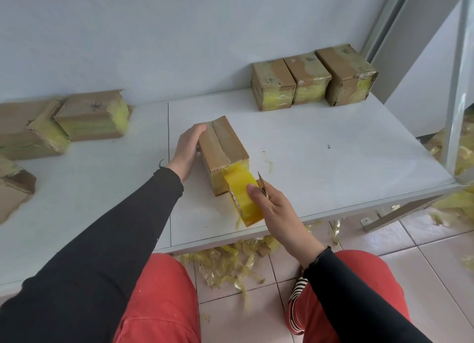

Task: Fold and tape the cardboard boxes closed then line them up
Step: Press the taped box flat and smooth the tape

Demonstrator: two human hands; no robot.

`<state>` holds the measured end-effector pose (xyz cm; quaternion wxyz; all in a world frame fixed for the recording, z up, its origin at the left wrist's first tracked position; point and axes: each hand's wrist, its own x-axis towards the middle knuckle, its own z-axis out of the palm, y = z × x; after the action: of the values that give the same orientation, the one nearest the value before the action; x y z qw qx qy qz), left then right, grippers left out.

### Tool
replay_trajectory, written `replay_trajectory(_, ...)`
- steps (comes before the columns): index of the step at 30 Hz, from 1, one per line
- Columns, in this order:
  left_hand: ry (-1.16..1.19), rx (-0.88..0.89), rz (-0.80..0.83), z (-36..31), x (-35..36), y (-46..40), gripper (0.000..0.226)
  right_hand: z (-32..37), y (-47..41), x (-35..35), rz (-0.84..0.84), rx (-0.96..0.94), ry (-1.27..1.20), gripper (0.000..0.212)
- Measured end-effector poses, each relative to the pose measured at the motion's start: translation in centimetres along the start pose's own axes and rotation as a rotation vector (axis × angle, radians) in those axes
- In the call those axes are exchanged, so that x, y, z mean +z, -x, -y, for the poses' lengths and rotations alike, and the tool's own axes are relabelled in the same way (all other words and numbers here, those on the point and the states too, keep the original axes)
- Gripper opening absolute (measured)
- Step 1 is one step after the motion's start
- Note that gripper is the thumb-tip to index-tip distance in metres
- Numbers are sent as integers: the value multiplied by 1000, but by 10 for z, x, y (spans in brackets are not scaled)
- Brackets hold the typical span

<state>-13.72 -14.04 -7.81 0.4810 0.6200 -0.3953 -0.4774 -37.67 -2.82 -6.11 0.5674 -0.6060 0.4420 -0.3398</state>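
A small cardboard box [222, 147] lies on the white table [333, 147], its top flaps folded shut with a seam down the middle. My left hand [188, 150] presses flat against the box's left side. My right hand [274, 209] grips a yellow tape roll [243, 201] and a small blade [261, 183] together. A strip of yellow tape runs from the roll onto the box's near end face. Three taped boxes [313, 77] stand side by side in a row at the back right against the wall.
Several more boxes [64, 119], some with loose flaps, lie in a heap at the left of the table. Yellow tape scraps [230, 260] litter the tiled floor under the table edge. A metal frame [459, 86] stands at the right.
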Motion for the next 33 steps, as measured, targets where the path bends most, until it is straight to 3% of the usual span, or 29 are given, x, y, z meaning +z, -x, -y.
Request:
replay_trajectory(3,80,-126,-78,-12,9,-3,30,41,-17,-18,-54,-45,-97,52)
replay_trajectory(6,185,-358,-121,-16,10,-6,29,78,-49,-36,-1,-67,-201,44)
replay_trajectory(8,205,-414,-146,-13,5,-8,27,93,-73,-38,46,-71,-215,40)
replay_trajectory(10,126,-287,-234,-8,-4,-17,18,102,-93,-32,69,-61,-204,35)
replay_trajectory(13,-57,77,-458,-15,-21,-21,8,116,-116,-15,30,-59,-107,25)
replay_trajectory(16,-138,321,-290,-19,-25,-2,27,125,-137,-2,-26,-87,-27,41)
replay_trajectory(19,-287,348,-20,-10,-28,16,93,127,-152,6,15,-15,-71,51)
replay_trajectory(20,-323,337,27,-10,-30,16,104,124,-156,6,59,5,-79,57)
replay_trajectory(22,-324,334,38,-12,-34,13,99,116,-158,5,127,10,-55,63)
replay_trajectory(24,-318,337,22,-15,-35,10,95,107,-156,1,163,-36,-56,51)
replay_trajectory(29,-334,297,32,-16,-36,3,115,108,-126,-9,107,-130,-65,22)
replay_trajectory(33,-335,316,35,-15,-37,-2,108,74,-86,-23,-1,-207,42,34)
